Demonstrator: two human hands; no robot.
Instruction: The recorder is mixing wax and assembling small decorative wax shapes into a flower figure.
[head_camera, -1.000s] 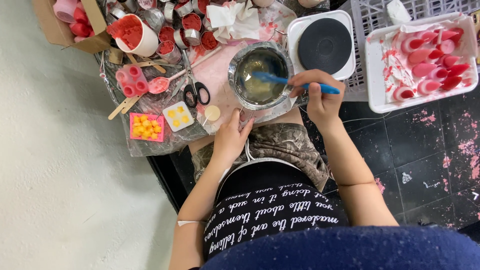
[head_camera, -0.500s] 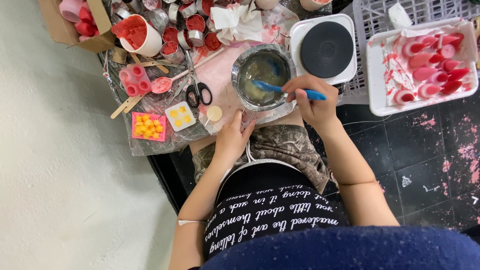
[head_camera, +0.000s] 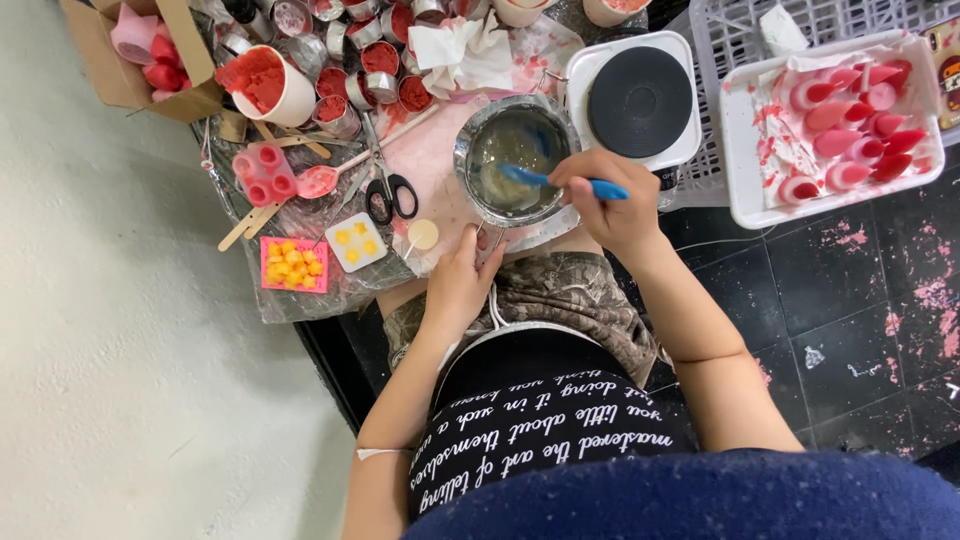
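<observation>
Seen from above: right hand (head_camera: 612, 200) closed around a blue spatula (head_camera: 560, 181), blade dipped in the pale liquid of a metal bowl (head_camera: 517, 160) near the front of the cluttered tabletop (head_camera: 440, 150). Spatula lying almost level, long axis running left to right, blade end pointing left into the bowl, handle end jutting right past the knuckles. Left hand (head_camera: 462, 285) resting loosely curled at the bowl's near rim, holding nothing that could be made out. Judged mid-stir: liquid melted but not poured. Yellow shapes already set in two small molds (head_camera: 294, 263), red pieces lined up in a white tray (head_camera: 740, 190). Hot plate (head_camera: 640, 100) just right of the bowl, scissors (head_camera: 390, 195) to its left.
</observation>
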